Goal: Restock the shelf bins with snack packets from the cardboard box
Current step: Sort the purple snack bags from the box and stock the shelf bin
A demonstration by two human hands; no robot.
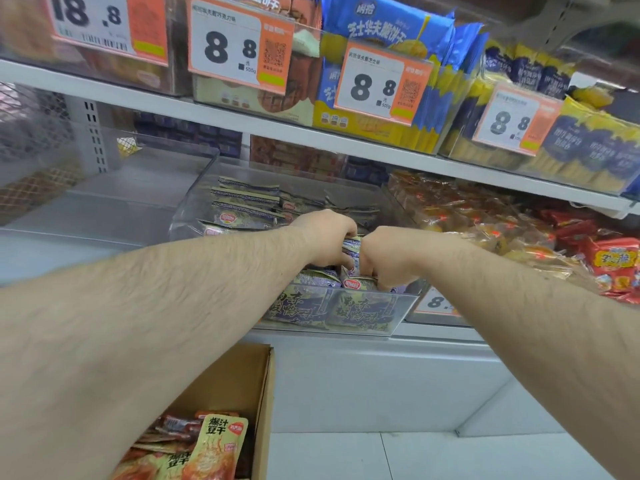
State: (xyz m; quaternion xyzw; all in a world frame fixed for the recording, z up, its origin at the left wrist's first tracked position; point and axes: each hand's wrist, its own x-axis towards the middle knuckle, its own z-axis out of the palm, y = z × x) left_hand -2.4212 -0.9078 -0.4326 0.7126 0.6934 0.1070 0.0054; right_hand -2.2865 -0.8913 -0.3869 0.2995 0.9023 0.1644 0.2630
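Both arms reach into a clear plastic shelf bin (194, 199) on the middle shelf. It holds several purple and gold snack packets (249, 206). My left hand (323, 237) and my right hand (384, 256) meet over the front of the bin, fingers curled round a bunch of the purple packets (351, 245) held between them. More of these packets stand against the bin's front wall (367, 310). Below, at the bottom left, an open cardboard box (256, 382) holds orange and yellow snack packets (214, 445).
Left of the bin lies a bare stretch of grey shelf (114, 188). To the right, bins hold orange-wrapped snacks (460, 209) and red packets (609, 258). The upper shelf (242, 123) carries blue and yellow biscuit packs behind price tags (381, 83). White floor (415, 455) lies below.
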